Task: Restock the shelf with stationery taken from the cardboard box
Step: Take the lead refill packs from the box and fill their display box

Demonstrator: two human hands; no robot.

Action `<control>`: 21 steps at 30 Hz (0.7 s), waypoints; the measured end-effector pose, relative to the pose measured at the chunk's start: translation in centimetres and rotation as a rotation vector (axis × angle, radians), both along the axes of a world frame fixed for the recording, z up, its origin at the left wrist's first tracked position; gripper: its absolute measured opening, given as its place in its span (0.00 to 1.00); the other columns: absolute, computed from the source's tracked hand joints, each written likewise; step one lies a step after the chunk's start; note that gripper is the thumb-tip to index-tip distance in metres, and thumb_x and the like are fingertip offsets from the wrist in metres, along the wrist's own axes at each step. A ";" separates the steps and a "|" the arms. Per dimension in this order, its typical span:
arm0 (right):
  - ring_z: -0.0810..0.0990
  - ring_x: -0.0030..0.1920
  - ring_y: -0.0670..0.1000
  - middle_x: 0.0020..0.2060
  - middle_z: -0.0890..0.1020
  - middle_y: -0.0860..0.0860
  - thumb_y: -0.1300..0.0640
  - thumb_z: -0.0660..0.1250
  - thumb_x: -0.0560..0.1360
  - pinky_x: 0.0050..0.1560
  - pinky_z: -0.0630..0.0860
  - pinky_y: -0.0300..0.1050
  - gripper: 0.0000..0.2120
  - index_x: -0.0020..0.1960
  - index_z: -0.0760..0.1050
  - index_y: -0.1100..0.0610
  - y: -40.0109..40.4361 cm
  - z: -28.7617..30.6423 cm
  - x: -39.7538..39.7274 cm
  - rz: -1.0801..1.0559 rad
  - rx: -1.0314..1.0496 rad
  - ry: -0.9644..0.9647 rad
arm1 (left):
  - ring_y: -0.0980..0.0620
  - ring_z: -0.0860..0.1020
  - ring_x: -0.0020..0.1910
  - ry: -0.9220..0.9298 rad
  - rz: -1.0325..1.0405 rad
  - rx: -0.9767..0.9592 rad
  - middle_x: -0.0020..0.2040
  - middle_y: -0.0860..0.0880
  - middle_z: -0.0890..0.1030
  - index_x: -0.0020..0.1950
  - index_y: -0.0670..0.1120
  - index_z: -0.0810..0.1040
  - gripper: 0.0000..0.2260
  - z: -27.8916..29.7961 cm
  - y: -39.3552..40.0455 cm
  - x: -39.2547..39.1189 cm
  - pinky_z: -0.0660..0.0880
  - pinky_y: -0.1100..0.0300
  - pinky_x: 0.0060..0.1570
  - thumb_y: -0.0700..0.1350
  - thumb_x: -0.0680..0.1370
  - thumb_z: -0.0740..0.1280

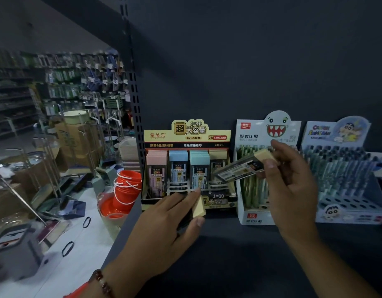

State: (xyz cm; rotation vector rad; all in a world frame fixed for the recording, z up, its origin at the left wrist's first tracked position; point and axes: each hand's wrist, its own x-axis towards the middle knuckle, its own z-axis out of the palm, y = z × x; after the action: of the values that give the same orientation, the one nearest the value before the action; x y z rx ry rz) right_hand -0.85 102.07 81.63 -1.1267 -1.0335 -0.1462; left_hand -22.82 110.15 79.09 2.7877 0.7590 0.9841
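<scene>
On the dark shelf (239, 244), head view: yellow-and-black cardboard display box of lead refills (187, 166) sits left of two pen display boxes, the white shark-face one (253, 209) and the pale blue cartoon one (353, 190). Right hand (293, 175) pinches a flat clear lead case with a cream cap (244, 167) between thumb and fingertips, fingers curled round the cap end. Case is airborne, just beside the display's right column, overlapping the shark box in view. Long axis near horizontal, tilted: cream cap up-right at the fingers, clear end down-left toward the display. Left hand (170, 216) grips a second cream-capped case (199, 208) at the display's front lip; cap faces the camera, body mostly hidden, so its axis can't be read. Step, as I judge it: load the right column. Rotate the case upright, cap on top like its neighbours, clear end down, then slide it in. Left hand could steady the display.
</scene>
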 end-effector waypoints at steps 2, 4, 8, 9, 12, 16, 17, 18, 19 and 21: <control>0.80 0.57 0.50 0.56 0.77 0.37 0.51 0.63 0.79 0.58 0.78 0.51 0.14 0.63 0.73 0.38 0.1 0.0 0.2 -0.050 -0.023 -0.072 | 0.63 0.71 0.43 -0.009 -0.010 -0.005 0.48 0.59 0.75 0.76 0.52 0.67 0.27 -0.1 0.1 0.1 0.66 0.73 0.35 0.63 0.81 0.50; 0.79 0.58 0.49 0.55 0.75 0.34 0.51 0.62 0.79 0.59 0.77 0.51 0.14 0.63 0.74 0.41 0.2 0.1 0.2 -0.092 -0.051 -0.149 | 0.62 0.71 0.44 -0.008 -0.020 -0.007 0.48 0.60 0.74 0.76 0.53 0.66 0.27 -0.2 0.1 0.0 0.65 0.73 0.36 0.64 0.81 0.50; 0.77 0.53 0.41 0.53 0.74 0.36 0.60 0.64 0.80 0.54 0.72 0.32 0.13 0.63 0.77 0.50 0.8 0.8 0.1 -0.158 -0.117 -0.304 | 0.63 0.69 0.44 0.003 -0.015 0.003 0.48 0.60 0.74 0.76 0.54 0.66 0.26 -0.3 0.2 0.1 0.64 0.74 0.36 0.63 0.81 0.52; 0.76 0.52 0.39 0.51 0.74 0.38 0.62 0.64 0.80 0.52 0.70 0.28 0.14 0.63 0.78 0.51 1.0 1.1 0.0 -0.168 -0.149 -0.348 | 0.63 0.69 0.43 0.000 -0.017 0.004 0.47 0.60 0.74 0.76 0.53 0.67 0.26 -0.4 0.2 0.1 0.64 0.74 0.36 0.62 0.81 0.53; 0.74 0.49 0.34 0.51 0.76 0.43 0.62 0.64 0.80 0.49 0.68 0.23 0.13 0.62 0.79 0.54 2.0 1.9 0.0 -0.165 -0.259 -0.486 | 0.63 0.69 0.43 -0.006 -0.027 0.005 0.48 0.59 0.75 0.75 0.52 0.68 0.25 -0.5 0.3 0.0 0.63 0.75 0.37 0.61 0.81 0.55; 0.70 0.52 0.40 0.52 0.82 0.47 0.62 0.65 0.78 0.55 0.59 0.21 0.14 0.61 0.80 0.53 3.5 3.1 0.9 -0.233 -0.383 -0.689 | 0.62 0.71 0.45 -0.009 -0.040 -0.006 0.49 0.58 0.75 0.76 0.53 0.66 0.26 -0.6 0.4 0.0 0.65 0.73 0.39 0.61 0.80 0.54; 0.69 0.52 0.42 0.52 0.82 0.47 0.62 0.65 0.78 0.55 0.57 0.21 0.14 0.61 0.80 0.52 3.8 3.4 1.1 -0.246 -0.405 -0.729 | 0.62 0.71 0.45 -0.007 -0.043 -0.007 0.49 0.59 0.75 0.76 0.54 0.66 0.26 -0.6 0.5 -0.1 0.66 0.72 0.39 0.62 0.80 0.54; 0.69 0.52 0.42 0.53 0.83 0.47 0.61 0.66 0.78 0.54 0.58 0.23 0.14 0.61 0.80 0.52 4.1 3.7 1.2 -0.246 -0.432 -0.756 | 0.62 0.71 0.45 -0.005 -0.045 -0.007 0.50 0.59 0.75 0.76 0.54 0.66 0.26 -0.6 0.5 -0.1 0.67 0.71 0.39 0.62 0.80 0.53; 0.69 0.53 0.43 0.53 0.83 0.47 0.60 0.65 0.78 0.52 0.59 0.27 0.14 0.61 0.80 0.51 4.3 3.9 1.4 -0.240 -0.462 -0.770 | 0.62 0.71 0.45 -0.004 -0.046 -0.006 0.50 0.58 0.75 0.76 0.54 0.66 0.26 -0.6 0.5 -0.1 0.69 0.69 0.39 0.62 0.80 0.53; 0.71 0.54 0.45 0.54 0.83 0.46 0.59 0.65 0.79 0.52 0.61 0.36 0.14 0.62 0.80 0.50 4.7 4.3 1.6 -0.227 -0.513 -0.782 | 0.62 0.71 0.45 -0.001 -0.049 -0.010 0.49 0.59 0.74 0.76 0.53 0.65 0.26 -0.5 0.5 -0.1 0.68 0.69 0.39 0.62 0.80 0.53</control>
State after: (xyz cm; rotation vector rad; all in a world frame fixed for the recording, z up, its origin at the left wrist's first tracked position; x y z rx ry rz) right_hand 0.74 106.75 85.93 -1.7150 -1.6895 -0.5581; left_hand -22.94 110.60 78.56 2.7827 0.6905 0.9708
